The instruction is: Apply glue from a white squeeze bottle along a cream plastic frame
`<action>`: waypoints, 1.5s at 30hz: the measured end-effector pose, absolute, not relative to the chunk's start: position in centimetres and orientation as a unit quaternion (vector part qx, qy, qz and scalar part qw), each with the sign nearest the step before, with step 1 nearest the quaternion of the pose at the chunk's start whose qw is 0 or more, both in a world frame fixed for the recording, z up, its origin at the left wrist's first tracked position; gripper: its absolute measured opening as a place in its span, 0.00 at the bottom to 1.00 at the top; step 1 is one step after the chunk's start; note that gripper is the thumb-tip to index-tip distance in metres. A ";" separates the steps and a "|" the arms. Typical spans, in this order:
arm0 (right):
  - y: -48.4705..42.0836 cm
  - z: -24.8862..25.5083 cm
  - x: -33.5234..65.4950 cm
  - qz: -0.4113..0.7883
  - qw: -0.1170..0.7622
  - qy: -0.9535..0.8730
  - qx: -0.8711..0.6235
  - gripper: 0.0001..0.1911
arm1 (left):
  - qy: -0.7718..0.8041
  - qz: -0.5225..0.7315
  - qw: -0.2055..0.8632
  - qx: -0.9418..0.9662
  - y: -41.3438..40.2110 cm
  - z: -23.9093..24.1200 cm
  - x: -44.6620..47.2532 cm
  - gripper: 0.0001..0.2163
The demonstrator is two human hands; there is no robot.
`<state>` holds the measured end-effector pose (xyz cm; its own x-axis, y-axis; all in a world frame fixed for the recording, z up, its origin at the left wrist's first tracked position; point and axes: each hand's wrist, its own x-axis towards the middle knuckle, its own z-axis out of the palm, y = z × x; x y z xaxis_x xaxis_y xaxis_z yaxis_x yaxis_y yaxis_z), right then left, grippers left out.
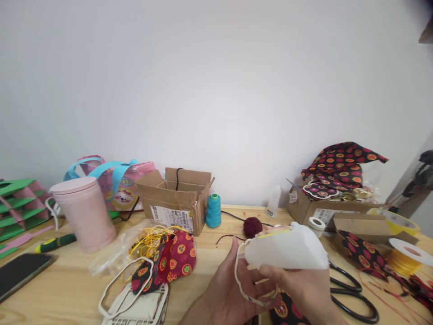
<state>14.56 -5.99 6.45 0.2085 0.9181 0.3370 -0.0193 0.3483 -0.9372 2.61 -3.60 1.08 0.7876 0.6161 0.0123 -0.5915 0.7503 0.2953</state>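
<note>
Gripping a white glue bottle [287, 248] tipped sideways, the right hand [304, 289] has its fingers closed around it, just left of the black scissors [355, 293]. The left hand [226, 293], partly cut off below, pinches a white flower-shaped frame [241, 280] whose lower edge is hidden.

The glue bottle [287, 248] is translucent, matt plastic. At nine o'clock from it lies bright printed cloth [169, 264] by a crinkled glossy plastic bag [115, 255]. The table [67, 289] is smooth pale wood; the box [176, 198] at eleven o'clock is plain cardboard.
</note>
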 end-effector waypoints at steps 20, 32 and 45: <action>-6.0 6.2 14.6 0.415 0.631 -0.511 -0.411 0.33 | 0.017 0.312 0.941 0.132 -3.4 0.7 2.6 0.32; -6.1 6.0 14.7 0.465 0.626 -0.520 -0.349 0.30 | 0.009 0.320 0.939 0.127 -3.5 1.3 2.8 0.32; -6.4 5.7 14.9 0.462 0.601 -0.544 -0.360 0.33 | -0.027 0.325 0.931 0.161 -3.8 2.4 2.8 0.32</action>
